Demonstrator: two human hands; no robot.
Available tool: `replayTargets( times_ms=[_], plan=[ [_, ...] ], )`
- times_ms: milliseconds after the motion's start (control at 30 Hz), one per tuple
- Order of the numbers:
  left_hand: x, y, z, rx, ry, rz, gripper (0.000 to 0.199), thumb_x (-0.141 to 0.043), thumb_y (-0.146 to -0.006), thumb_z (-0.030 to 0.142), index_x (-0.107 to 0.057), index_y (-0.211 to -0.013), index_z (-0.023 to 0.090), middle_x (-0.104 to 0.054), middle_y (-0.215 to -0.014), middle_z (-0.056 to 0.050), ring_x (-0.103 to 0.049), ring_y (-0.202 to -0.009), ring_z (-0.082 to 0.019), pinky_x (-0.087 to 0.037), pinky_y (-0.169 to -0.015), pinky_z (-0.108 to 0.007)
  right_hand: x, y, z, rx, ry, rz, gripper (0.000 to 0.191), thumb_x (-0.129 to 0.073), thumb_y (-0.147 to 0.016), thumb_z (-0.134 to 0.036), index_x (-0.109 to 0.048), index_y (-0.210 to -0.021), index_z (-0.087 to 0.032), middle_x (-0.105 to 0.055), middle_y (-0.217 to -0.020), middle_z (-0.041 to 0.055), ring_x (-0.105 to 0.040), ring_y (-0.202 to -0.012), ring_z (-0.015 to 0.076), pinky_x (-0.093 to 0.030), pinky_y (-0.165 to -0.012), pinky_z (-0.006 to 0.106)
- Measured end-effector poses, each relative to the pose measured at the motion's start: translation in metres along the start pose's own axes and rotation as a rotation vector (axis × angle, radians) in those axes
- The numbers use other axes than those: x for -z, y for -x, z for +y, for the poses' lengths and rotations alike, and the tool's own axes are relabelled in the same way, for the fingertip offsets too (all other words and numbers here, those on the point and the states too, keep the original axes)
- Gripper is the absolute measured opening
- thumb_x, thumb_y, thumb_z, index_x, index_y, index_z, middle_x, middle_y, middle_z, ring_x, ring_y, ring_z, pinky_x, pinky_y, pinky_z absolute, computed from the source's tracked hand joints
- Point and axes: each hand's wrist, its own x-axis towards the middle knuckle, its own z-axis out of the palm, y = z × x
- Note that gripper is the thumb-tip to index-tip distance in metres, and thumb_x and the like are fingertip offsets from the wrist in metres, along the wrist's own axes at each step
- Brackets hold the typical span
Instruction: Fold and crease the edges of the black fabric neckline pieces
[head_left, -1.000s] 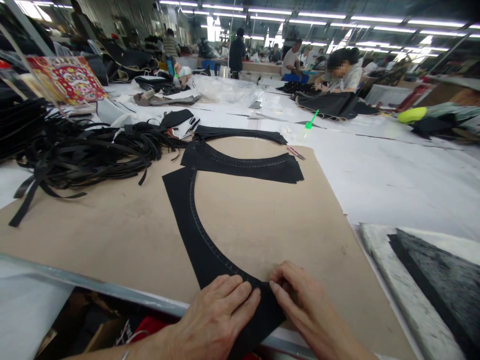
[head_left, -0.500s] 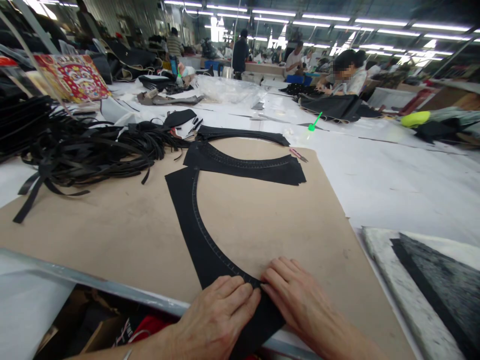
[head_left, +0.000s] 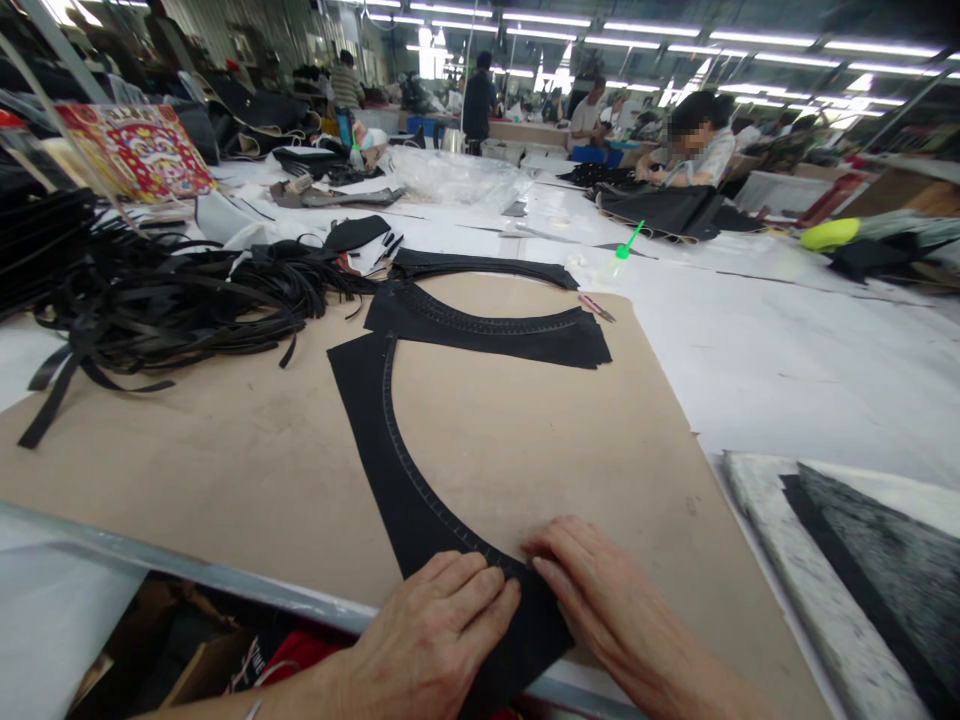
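Note:
A black curved piece (head_left: pixel 379 440) lies on the brown board (head_left: pixel 600 430), its inner edge marked with small stitches or notches. My left hand (head_left: pixel 450 615) presses on the piece near its lower end, fingers together on the curved edge. Just to the right, my right hand (head_left: pixel 592 580) rests at the same edge with its fingers bent together; whatever its fingertips may pinch is too small to make out. Beyond lie a stack of black curved pieces (head_left: pixel 495 340) and another black curved strip (head_left: pixel 487 265).
Black straps (head_left: pixel 180 300) are heaped at the left. Small snips (head_left: pixel 596 307) and a green-tipped bottle (head_left: pixel 622 255) are farther back. A marbled slab (head_left: pixel 795 540) with dark sheets sits at the right. A person (head_left: pixel 694 145) sits across the table.
My right hand's fingertips have shifted slightly, with the thumb side a little farther right from my left hand. My left hand and the black piece stay almost the same.

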Motion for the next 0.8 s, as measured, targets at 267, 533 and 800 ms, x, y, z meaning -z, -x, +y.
replayTargets(
  times_ms=[267,533,800],
  plan=[
    [0.002,-0.001,0.0,0.002,0.023,0.024,0.037,-0.039,-0.09,0.008,-0.055,-0.124,0.008,-0.065,-0.109,-0.012,-0.059,-0.101,-0.022,-0.051,-0.089,-0.036,-0.002,0.004,0.002,-0.015,0.001,-0.008,0.02,-0.05,-0.091,-0.014,-0.054,-0.109,-0.022,-0.057,-0.103,0.0056,-0.052,-0.096,0.022,-0.043,-0.085,0.04],
    [-0.001,0.001,-0.001,0.029,0.0,0.084,0.04,-0.038,-0.085,0.006,-0.055,-0.122,0.008,-0.064,-0.109,-0.013,-0.059,-0.102,-0.023,-0.053,-0.088,-0.037,-0.005,0.001,-0.002,-0.131,-0.05,0.008,0.013,-0.054,-0.086,-0.008,-0.056,-0.088,-0.02,-0.058,-0.09,0.0028,-0.053,-0.088,0.0202,-0.043,-0.08,0.037],
    [-0.003,-0.001,0.001,0.072,-0.028,0.076,0.043,-0.04,-0.084,0.006,-0.056,-0.123,0.009,-0.064,-0.111,-0.013,-0.059,-0.099,-0.026,-0.055,-0.081,-0.041,-0.01,0.01,0.002,-0.055,-0.088,0.078,0.015,-0.05,-0.09,-0.01,-0.058,-0.093,-0.022,-0.059,-0.093,0.0031,-0.054,-0.091,0.02,-0.043,-0.081,0.036]
  ],
)
